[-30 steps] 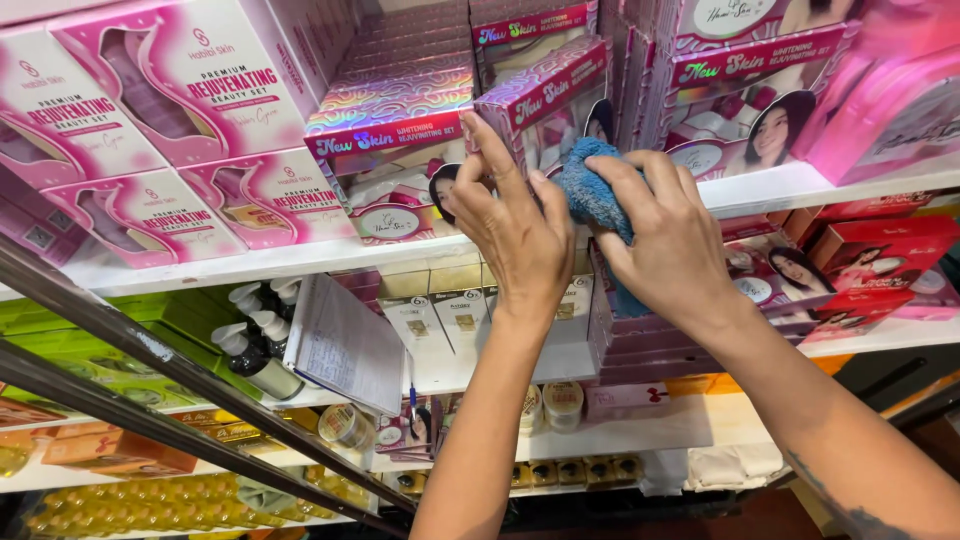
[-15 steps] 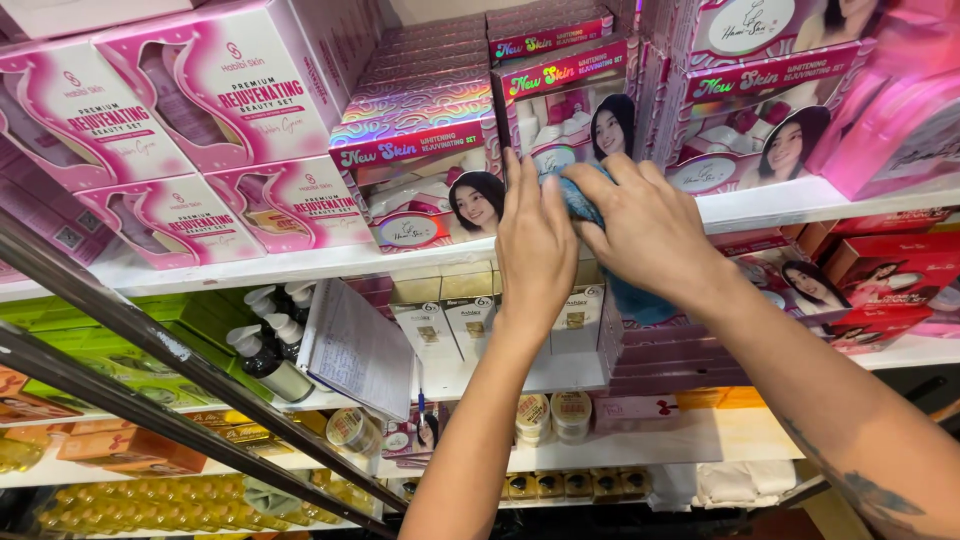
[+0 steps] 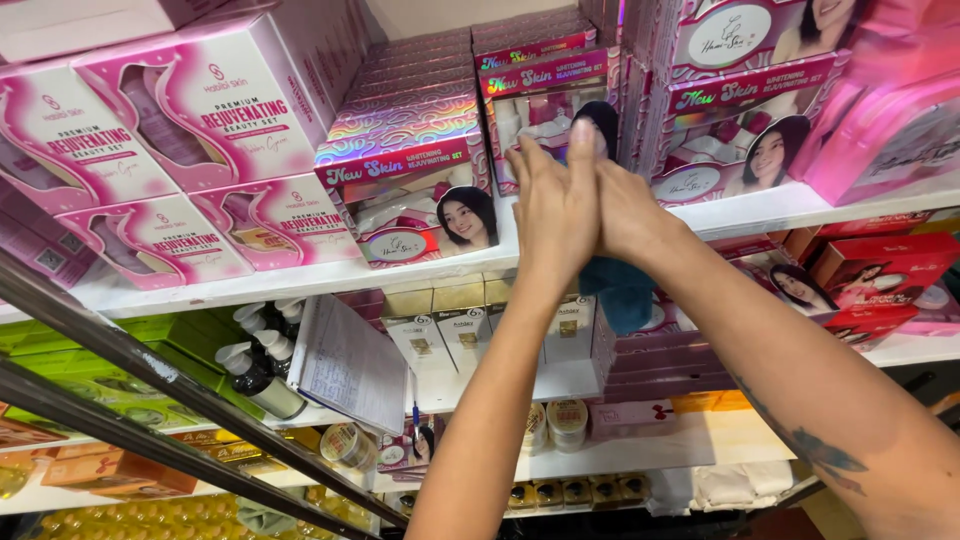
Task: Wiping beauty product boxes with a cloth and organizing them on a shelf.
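Glossy cardboard box (image 3: 545,115) on the white shelf (image 3: 790,205): left hand (image 3: 555,205), fingers straight and unclenched, presses flat against it. Right hand (image 3: 625,215) grasps a blue fuzzy cloth (image 3: 618,290).

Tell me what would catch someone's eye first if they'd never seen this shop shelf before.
Most striking are the two hands pressed together at the centre, the left hand in front of the right hand, reaching up to the top shelf. A blue cloth hangs just below them. Around them, bright pink boxes crowd the upper left, and a shiny rainbow-topped box sits just left of the hands.
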